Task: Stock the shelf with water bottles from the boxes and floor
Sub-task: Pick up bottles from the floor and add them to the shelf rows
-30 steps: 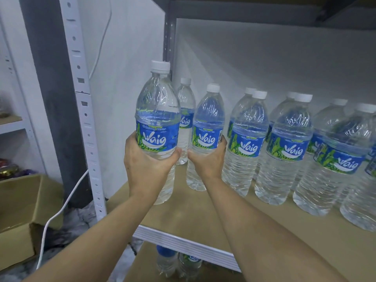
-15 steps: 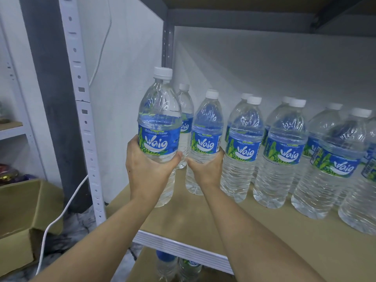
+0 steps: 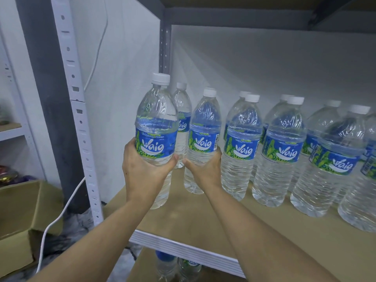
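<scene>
Hands at a shelf. The left hand (image 3: 145, 176) grips a clear plastic water bottle with a blue label (image 3: 156, 127) low on its body, upright, raised over the brown shelf board (image 3: 193, 216). Bare board lies directly below this grip. Just right of it, the right hand (image 3: 205, 169) clasps a matching bottle (image 3: 204, 127) that appears to stand on the board.

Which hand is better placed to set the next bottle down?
Left hand: the left bottle hangs over bare shelf at the row's end. The right hand holds the right bottle already in line.
</scene>
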